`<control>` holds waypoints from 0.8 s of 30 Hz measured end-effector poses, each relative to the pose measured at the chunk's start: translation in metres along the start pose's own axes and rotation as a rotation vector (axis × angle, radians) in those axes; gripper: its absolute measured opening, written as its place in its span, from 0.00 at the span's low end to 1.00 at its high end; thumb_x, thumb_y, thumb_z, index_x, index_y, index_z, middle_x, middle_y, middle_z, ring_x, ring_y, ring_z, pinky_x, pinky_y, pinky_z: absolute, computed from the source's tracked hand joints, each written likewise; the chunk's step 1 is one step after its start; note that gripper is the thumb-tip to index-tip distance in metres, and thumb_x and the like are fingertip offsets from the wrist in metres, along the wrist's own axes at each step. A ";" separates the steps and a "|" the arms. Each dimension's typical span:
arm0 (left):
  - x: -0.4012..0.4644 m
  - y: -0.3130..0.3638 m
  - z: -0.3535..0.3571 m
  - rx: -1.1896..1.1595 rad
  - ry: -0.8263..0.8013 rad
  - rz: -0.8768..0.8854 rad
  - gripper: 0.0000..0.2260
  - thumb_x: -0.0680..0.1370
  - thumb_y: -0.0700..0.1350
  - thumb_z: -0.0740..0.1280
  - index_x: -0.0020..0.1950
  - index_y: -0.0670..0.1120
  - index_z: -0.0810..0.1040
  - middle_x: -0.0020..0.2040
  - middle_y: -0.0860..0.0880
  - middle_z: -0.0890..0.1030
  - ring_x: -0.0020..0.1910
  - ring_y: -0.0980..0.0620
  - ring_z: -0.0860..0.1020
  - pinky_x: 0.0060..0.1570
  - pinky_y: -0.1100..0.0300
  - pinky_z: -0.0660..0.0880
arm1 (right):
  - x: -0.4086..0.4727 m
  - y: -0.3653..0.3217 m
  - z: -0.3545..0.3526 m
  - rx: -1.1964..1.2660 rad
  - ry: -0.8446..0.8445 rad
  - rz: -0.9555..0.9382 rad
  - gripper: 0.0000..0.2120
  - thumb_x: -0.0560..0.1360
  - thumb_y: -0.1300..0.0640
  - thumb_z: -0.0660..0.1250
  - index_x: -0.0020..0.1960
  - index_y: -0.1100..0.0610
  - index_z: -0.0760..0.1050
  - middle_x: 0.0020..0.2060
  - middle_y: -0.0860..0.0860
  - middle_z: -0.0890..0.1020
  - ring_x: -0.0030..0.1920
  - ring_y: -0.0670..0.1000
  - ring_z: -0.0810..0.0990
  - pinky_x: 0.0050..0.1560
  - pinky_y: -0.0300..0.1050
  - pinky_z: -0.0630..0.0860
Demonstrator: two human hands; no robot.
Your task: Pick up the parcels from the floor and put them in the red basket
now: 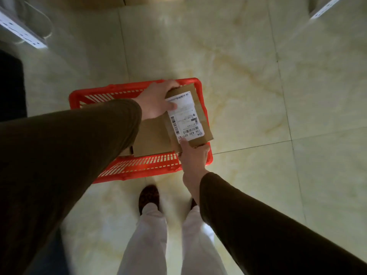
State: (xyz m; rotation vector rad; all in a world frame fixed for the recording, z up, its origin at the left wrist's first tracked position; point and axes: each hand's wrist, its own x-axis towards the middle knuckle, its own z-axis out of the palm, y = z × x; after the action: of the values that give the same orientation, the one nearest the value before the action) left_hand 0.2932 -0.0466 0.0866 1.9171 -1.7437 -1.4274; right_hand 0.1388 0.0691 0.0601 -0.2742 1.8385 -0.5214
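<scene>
A brown cardboard parcel (196, 116) with a white shipping label hangs over the right end of the red basket (139, 165), which stands on the floor in front of my feet. My left hand (156, 100) grips the parcel's far end, thumb on the label. My right hand (193, 157) holds its near end from below, thumb on the label's edge. Inside the basket lies another brown parcel (151, 135), partly hidden by my left sleeve and the held parcel.
The floor is glossy pale marble tile (258, 76). White metal shelf posts stand at the top left (21, 34) and top right (325, 6). A dark object (12, 86) sits at the left edge. A cardboard box edge (123, 1) shows at the top.
</scene>
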 end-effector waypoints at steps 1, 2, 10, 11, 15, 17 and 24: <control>0.004 0.001 0.001 0.033 -0.002 0.027 0.23 0.78 0.41 0.72 0.72 0.51 0.71 0.60 0.53 0.80 0.57 0.52 0.79 0.53 0.61 0.75 | 0.000 0.002 0.003 0.034 0.016 0.016 0.23 0.77 0.56 0.73 0.61 0.50 0.62 0.58 0.54 0.78 0.56 0.58 0.82 0.57 0.59 0.83; 0.009 0.001 0.003 0.051 -0.013 0.044 0.23 0.78 0.41 0.72 0.72 0.50 0.71 0.60 0.53 0.80 0.58 0.51 0.79 0.54 0.60 0.75 | 0.001 0.005 0.006 0.057 0.030 0.030 0.22 0.77 0.56 0.73 0.62 0.51 0.62 0.59 0.55 0.78 0.58 0.59 0.82 0.59 0.60 0.82; 0.028 -0.025 0.026 0.067 -0.098 0.057 0.22 0.79 0.39 0.69 0.71 0.53 0.72 0.63 0.55 0.78 0.61 0.53 0.77 0.59 0.58 0.73 | 0.018 0.027 0.018 0.154 0.099 0.085 0.18 0.81 0.55 0.69 0.64 0.56 0.63 0.57 0.52 0.76 0.61 0.60 0.81 0.62 0.60 0.81; 0.030 -0.028 0.029 0.064 -0.094 0.040 0.23 0.79 0.38 0.69 0.72 0.53 0.71 0.65 0.55 0.77 0.63 0.54 0.75 0.61 0.58 0.72 | 0.022 0.029 0.018 0.167 0.097 0.091 0.17 0.81 0.55 0.68 0.64 0.56 0.63 0.54 0.51 0.76 0.60 0.60 0.80 0.61 0.60 0.81; 0.036 -0.036 0.037 0.107 -0.105 0.002 0.27 0.80 0.38 0.68 0.76 0.54 0.67 0.72 0.54 0.73 0.69 0.52 0.71 0.68 0.54 0.69 | 0.037 0.031 0.021 0.142 0.078 0.137 0.19 0.82 0.52 0.66 0.68 0.57 0.63 0.59 0.55 0.77 0.60 0.61 0.81 0.61 0.59 0.81; 0.039 -0.038 0.042 0.168 -0.114 0.007 0.28 0.80 0.38 0.68 0.78 0.54 0.65 0.74 0.52 0.72 0.71 0.50 0.71 0.69 0.52 0.69 | 0.047 0.032 0.022 0.117 0.076 0.163 0.22 0.82 0.50 0.65 0.70 0.59 0.63 0.62 0.58 0.77 0.60 0.62 0.82 0.61 0.59 0.81; 0.048 -0.051 0.054 0.482 -0.040 -0.017 0.30 0.81 0.42 0.67 0.80 0.56 0.60 0.78 0.50 0.67 0.76 0.42 0.64 0.74 0.43 0.61 | 0.073 0.030 0.023 0.136 -0.026 0.231 0.19 0.84 0.53 0.64 0.73 0.56 0.67 0.63 0.57 0.80 0.59 0.62 0.84 0.55 0.57 0.85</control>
State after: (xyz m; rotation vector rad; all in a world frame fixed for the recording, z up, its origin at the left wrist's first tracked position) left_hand 0.2808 -0.0488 -0.0007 2.1331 -2.2566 -1.1270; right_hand 0.1390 0.0590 -0.0216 0.0230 1.7728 -0.4763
